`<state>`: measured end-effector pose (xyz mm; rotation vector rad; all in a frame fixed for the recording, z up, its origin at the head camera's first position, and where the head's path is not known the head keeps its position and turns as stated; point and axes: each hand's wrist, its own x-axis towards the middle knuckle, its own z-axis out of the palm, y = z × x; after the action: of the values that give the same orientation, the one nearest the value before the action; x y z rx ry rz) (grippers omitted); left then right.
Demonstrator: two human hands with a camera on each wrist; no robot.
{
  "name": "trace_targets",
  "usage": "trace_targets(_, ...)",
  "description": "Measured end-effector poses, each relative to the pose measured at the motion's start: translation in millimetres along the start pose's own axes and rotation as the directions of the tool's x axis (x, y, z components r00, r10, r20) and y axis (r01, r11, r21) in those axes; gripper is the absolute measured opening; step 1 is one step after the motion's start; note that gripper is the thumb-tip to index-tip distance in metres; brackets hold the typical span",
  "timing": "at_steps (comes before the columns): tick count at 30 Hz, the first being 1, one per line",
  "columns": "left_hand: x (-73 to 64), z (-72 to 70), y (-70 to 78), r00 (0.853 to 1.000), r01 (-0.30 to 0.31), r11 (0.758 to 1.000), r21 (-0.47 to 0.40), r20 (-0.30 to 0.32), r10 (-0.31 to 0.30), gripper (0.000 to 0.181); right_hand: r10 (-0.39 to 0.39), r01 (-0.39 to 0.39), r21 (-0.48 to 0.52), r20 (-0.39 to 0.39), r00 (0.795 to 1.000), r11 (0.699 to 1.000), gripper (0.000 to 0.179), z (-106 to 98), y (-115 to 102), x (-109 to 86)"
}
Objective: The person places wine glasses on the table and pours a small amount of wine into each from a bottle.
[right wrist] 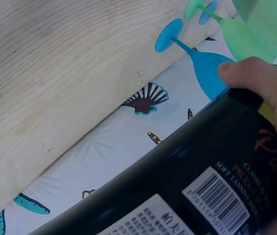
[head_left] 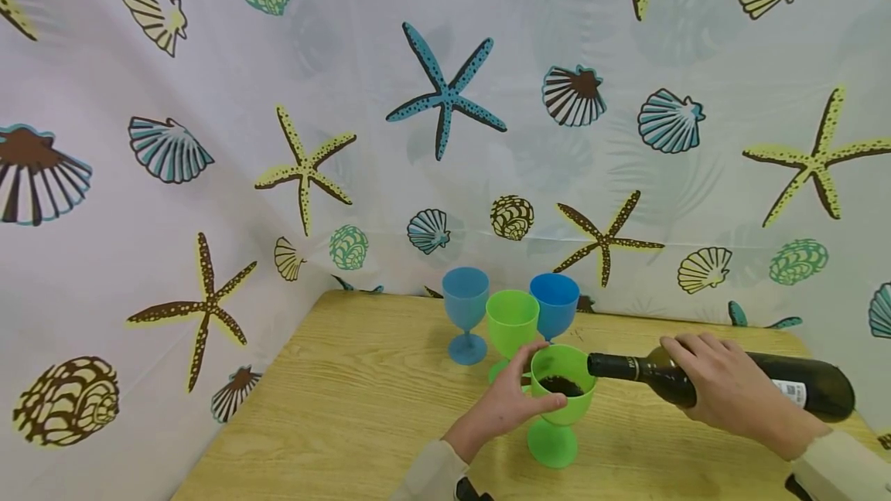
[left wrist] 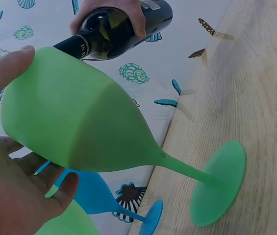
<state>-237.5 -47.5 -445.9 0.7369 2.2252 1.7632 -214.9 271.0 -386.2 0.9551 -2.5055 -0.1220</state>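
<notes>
My left hand (head_left: 503, 402) holds a green plastic goblet (head_left: 576, 410) round its bowl, thumb and fingers on opposite sides near the rim. Dark liquid (head_left: 561, 386) lies inside, and its level shows through the wall in the left wrist view, where the goblet's foot (left wrist: 221, 183) meets the tabletop. At the right, my right hand (head_left: 727, 386) grips a dark wine bottle (head_left: 831, 391) round its shoulder and body. The bottle lies nearly level, its mouth (head_left: 597, 365) right at the goblet's rim. Its printed label and barcode (right wrist: 216, 200) face the right wrist camera.
Just behind the held goblet stand another green goblet (head_left: 513, 323), a light blue goblet (head_left: 465, 304) and a darker blue goblet (head_left: 554, 308). All are on a wooden table (head_left: 334, 408). A white cloth (head_left: 473, 184) printed with shells and starfish hangs beyond the table's edges.
</notes>
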Motion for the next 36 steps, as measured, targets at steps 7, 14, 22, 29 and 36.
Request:
trace_targets(7,-0.6,-0.4,-0.4,1.0,0.0,1.0,-0.003,0.004,0.0,0.073,0.035,-0.033,0.055,-0.036,0.999,0.998,0.091,7.8,-2.8,-4.5)
trace_targets(14,-1.0,-0.2,-2.0,1.0,0.0,1.0,-0.013,0.006,0.0,0.073,0.053,-0.049,0.088,-0.041,0.998,0.995,0.093,15.1,-4.7,-8.3)
trace_targets(22,-0.3,-0.6,-1.8,1.0,0.006,1.0,-0.007,0.001,-0.006,0.074,0.064,-0.055,0.106,-0.083,0.994,0.993,0.093,23.5,-6.6,-10.6)
trace_targets(29,0.8,-0.3,-4.0,1.0,0.007,1.0,-0.001,0.001,-0.007,0.072,0.109,-0.096,0.174,-0.068,0.992,0.98,0.092,28.7,-10.7,-12.5)
trace_targets(36,1.2,-1.0,-3.3,1.0,0.009,1.0,-0.003,0.0,-0.009,0.073,0.141,-0.123,0.208,-0.075,0.987,0.97,0.09,33.6,-13.8,-14.5)
